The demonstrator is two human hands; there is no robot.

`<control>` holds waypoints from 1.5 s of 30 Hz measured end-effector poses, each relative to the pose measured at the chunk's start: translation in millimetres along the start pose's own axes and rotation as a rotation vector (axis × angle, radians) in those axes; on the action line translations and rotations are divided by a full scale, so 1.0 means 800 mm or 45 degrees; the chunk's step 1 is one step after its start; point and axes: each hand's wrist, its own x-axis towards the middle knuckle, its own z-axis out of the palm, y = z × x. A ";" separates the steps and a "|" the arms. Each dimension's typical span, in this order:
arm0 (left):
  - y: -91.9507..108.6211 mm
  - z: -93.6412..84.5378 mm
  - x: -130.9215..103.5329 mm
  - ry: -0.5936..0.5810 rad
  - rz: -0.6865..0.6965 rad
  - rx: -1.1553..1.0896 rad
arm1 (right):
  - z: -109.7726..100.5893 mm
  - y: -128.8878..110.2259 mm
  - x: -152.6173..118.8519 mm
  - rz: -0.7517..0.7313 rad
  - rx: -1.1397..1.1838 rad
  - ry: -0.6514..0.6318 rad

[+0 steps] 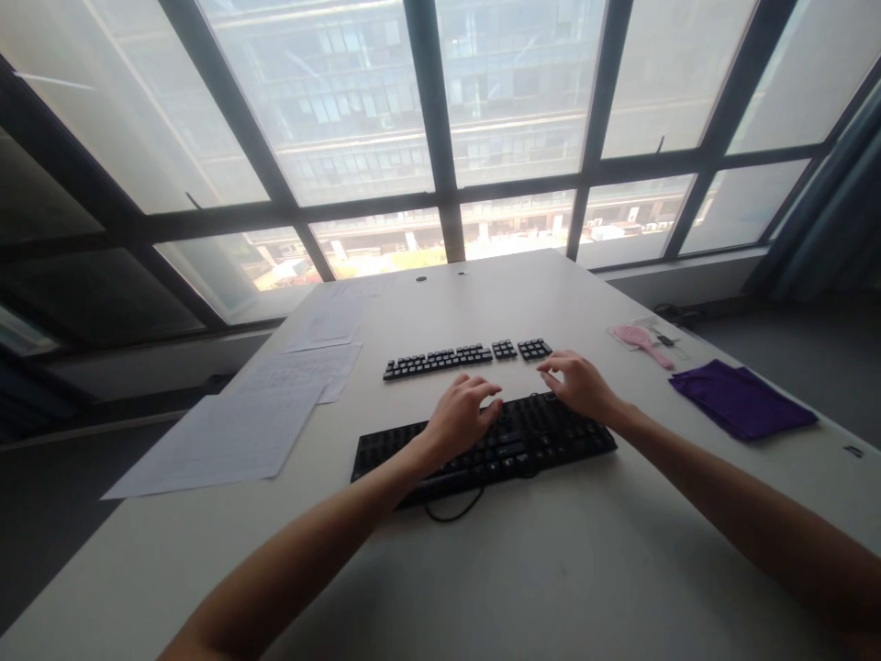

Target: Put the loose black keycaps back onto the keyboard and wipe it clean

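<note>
A black keyboard (pixel 578 442) lies across the desk in front of me. Over its middle hovers my left hand (pixel 464 410), thumb and fingers curved with a gap between them and nothing seen in it. My right hand (pixel 578 384) is above the keyboard's far right edge, index finger and thumb pinched together; whatever they hold, if anything, is too small to make out. Just beyond are loose black keycaps set out in rows: a long block (pixel 438 361), a small block (pixel 505 349) and a number-pad block (pixel 534 348), which is nearest my right fingertips.
Printed paper sheets (pixel 220 441) lie along the desk's left side. On the right are a folded purple cloth (pixel 743 398), a pink brush (pixel 640 341) and a small black item (pixel 665 340). A black cable (pixel 454 519) loops out before the keyboard. Windows stand behind the white desk (pixel 496 294).
</note>
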 end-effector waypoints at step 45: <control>0.074 0.094 0.051 -0.209 -0.378 -0.527 | -0.030 0.022 -0.100 0.126 0.562 -0.027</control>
